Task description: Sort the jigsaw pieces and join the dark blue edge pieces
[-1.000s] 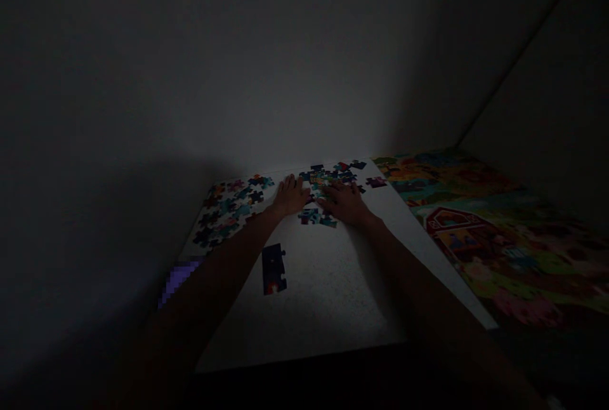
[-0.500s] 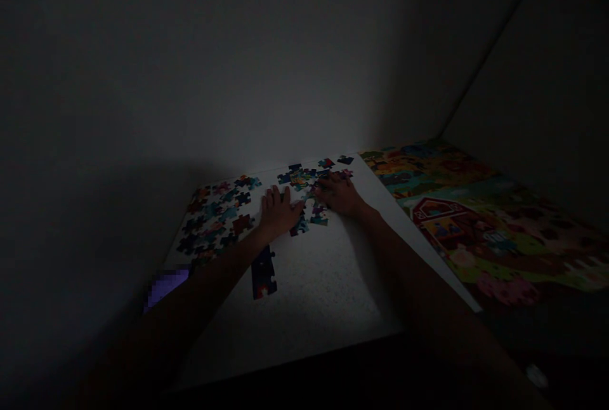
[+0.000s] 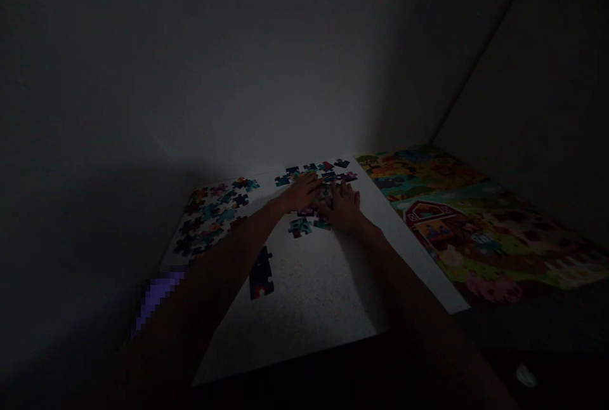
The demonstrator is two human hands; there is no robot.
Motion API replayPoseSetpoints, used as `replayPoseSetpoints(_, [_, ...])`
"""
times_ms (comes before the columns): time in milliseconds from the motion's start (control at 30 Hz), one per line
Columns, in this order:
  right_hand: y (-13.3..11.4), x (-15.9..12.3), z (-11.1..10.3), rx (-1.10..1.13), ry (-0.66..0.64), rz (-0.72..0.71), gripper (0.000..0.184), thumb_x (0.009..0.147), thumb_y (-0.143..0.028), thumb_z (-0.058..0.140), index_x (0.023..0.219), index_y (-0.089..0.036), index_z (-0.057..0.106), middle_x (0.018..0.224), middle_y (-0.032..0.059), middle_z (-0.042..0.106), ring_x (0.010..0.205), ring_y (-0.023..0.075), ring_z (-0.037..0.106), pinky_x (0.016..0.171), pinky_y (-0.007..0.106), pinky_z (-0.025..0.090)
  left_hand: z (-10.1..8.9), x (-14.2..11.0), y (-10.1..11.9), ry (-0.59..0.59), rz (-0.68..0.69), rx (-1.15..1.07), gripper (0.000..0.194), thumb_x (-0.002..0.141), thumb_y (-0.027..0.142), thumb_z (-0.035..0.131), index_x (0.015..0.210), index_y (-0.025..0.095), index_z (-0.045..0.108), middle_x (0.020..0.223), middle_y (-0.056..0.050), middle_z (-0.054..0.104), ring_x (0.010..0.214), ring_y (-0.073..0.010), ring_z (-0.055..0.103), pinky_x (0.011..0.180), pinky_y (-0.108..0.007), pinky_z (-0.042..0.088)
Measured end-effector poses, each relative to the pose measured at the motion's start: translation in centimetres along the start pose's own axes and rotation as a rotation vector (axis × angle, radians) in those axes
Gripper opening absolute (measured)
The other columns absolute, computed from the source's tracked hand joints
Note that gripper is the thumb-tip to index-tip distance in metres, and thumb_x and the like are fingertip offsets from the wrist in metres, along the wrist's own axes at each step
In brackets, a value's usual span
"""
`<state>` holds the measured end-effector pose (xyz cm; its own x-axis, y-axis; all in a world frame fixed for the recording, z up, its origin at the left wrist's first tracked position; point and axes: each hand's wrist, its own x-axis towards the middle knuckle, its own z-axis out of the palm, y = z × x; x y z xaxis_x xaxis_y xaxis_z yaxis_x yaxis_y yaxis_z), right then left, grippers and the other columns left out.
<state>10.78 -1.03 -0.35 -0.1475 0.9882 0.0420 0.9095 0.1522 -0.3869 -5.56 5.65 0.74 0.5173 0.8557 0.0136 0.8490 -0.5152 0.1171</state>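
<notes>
Wall (image 3: 261, 67): big, gray and dim, along the far side.
White table (image 3: 314, 296): in the middle, its far edge by the wall.
Farm picture (image 3: 504, 245): a bright sheet on the right, with a red barn (image 3: 428, 212) on it.
Far picture (image 3: 419, 169): another bright sheet, just past the farm one.
Left pieces (image 3: 209, 226): lots of puzzle bits in a heap at the table's far left.
Middle pieces (image 3: 299, 227): more puzzle bits at the far middle, around and under both hands.
Purple patch (image 3: 157, 296): blurry blocks on the near left, beside the left arm.
Right hand (image 3: 345, 207): palm down on the middle bits, fingers spread apart.
Left hand (image 3: 302, 191): reaches over the same bits, fingers pointing right; it's too dark to tell if it holds one.
Dark strip (image 3: 261, 275): joined puzzle bits, nearer than the rest, with a little red at the near end.
Pale thing (image 3: 526, 375): tiny and blurry, near right.
</notes>
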Motion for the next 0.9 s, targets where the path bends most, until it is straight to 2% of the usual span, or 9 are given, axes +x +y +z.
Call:
replayPoseSetpoints(67, [-0.4, -1.1, 0.1, -0.014, -0.083, -0.147, 0.094, 0.085, -0.074, 0.043, 0.156, -0.018, 0.018, 0.162, 0.0188, 0.013, 0.149, 0.0379, 0.005, 0.116, 0.060, 0.008, -0.1, 0.6, -1.3, -0.002, -0.020, 0.009, 0.050, 0.100, 0.038, 0.032, 0.147, 0.022, 0.038, 0.159, -0.007, 0.029, 0.147, -0.0222, 0.021, 0.119, -0.042, 0.017])
replayPoseSetpoints(167, [-0.7, -1.8, 0.0, -0.050, -0.180, -0.298, 0.093, 0.080, -0.079, 0.047, 0.154, -0.027, 0.026, 0.163, 0.0134, 0.014, 0.149, 0.0372, 0.004, 0.116, 0.060, 0.003, 0.0, 0.1, -3.1, -0.001, -0.061, 0.019, 0.050, 0.100, 0.041, 0.032, 0.147, 0.025, 0.039, 0.157, -0.007, 0.033, 0.147, -0.0269, 0.023, 0.118, -0.051, 0.017])
replayPoseSetpoints(267, [-0.6, -1.3, -0.1, -0.064, -0.131, -0.170, 0.091, 0.081, -0.080, 0.043, 0.153, -0.027, 0.028, 0.161, 0.0149, 0.018, 0.149, 0.0381, 0.006, 0.115, 0.062, 0.000, -0.1, -2.1, -4.4, 0.019, -0.098, 0.021, 0.050, 0.101, 0.041, 0.029, 0.148, 0.026, 0.036, 0.157, -0.006, 0.033, 0.147, -0.0250, 0.023, 0.118, -0.049, 0.018])
replayPoseSetpoints(367, [-0.6, -0.3, -0.2, -0.062, -0.042, -0.030, 0.089, 0.084, -0.079, 0.039, 0.154, -0.025, 0.027, 0.160, 0.0167, 0.021, 0.148, 0.0390, 0.007, 0.114, 0.064, 0.000, -0.5, -4.9, -5.0, 0.044, -0.126, 0.019, 0.049, 0.102, 0.037, 0.027, 0.149, 0.025, 0.035, 0.158, -0.006, 0.031, 0.147, -0.0200, 0.024, 0.118, -0.040, 0.021])
replayPoseSetpoints(433, [-0.8, 0.5, -0.1, -0.062, 0.004, 0.033, 0.087, 0.086, -0.078, 0.035, 0.153, -0.023, 0.028, 0.160, 0.0180, 0.023, 0.148, 0.0392, 0.010, 0.113, 0.065, 0.003, -0.5, -6.5, -4.8, 0.064, -0.159, 0.023, 0.048, 0.102, 0.035, 0.028, 0.148, 0.022, 0.038, 0.159, -0.007, 0.028, 0.146, -0.0193, 0.024, 0.118, -0.038, 0.021])
replayPoseSetpoints(567, [-1.5, 1.9, 0.3, -0.081, 0.062, 0.060, 0.087, 0.089, -0.076, 0.030, 0.153, -0.016, 0.030, 0.157, 0.0215, 0.026, 0.146, 0.0412, 0.015, 0.113, 0.066, 0.005, 0.2, -8.3, -3.6, 0.064, -0.248, 0.030, 0.050, 0.102, 0.037, 0.028, 0.146, 0.018, 0.039, 0.159, -0.015, 0.027, 0.147, -0.0290, 0.022, 0.118, -0.051, 0.019])
replayPoseSetpoints(667, [-1.9, 2.7, 0.6, -0.075, 0.041, -0.084, 0.081, 0.090, -0.073, 0.032, 0.149, -0.018, 0.038, 0.156, 0.0192, 0.032, 0.145, 0.0389, 0.021, 0.115, 0.062, 0.006, 0.9, -8.7, -2.0, 0.027, -0.226, 0.025, 0.054, 0.102, 0.044, 0.025, 0.149, 0.019, 0.035, 0.158, -0.014, 0.028, 0.148, -0.0273, 0.021, 0.118, -0.048, 0.019])
replayPoseSetpoints(800, [-1.4, 3.3, 0.2, 0.057, 0.031, -0.322, 0.056, 0.097, -0.060, 0.031, 0.134, -0.027, 0.057, 0.150, 0.0084, 0.045, 0.142, 0.0295, 0.032, 0.116, 0.053, 0.016, 1.1, -8.9, -0.3, -0.007, -0.190, 0.026, 0.058, 0.102, 0.052, 0.021, 0.152, 0.024, 0.030, 0.161, -0.010, 0.022, 0.149, -0.0262, 0.016, 0.120, -0.044, 0.013])
replayPoseSetpoints(900, [-0.1, 3.6, -0.4, 0.089, 0.186, -0.168, 0.048, 0.100, -0.049, 0.034, 0.134, -0.025, 0.057, 0.149, 0.0091, 0.046, 0.141, 0.0280, 0.034, 0.116, 0.053, 0.016, 0.5, -8.5, -0.1, -0.020, -0.238, 0.019, 0.060, 0.100, 0.058, 0.021, 0.153, 0.030, 0.026, 0.162, -0.009, 0.019, 0.149, -0.0309, 0.012, 0.119, -0.052, 0.012])
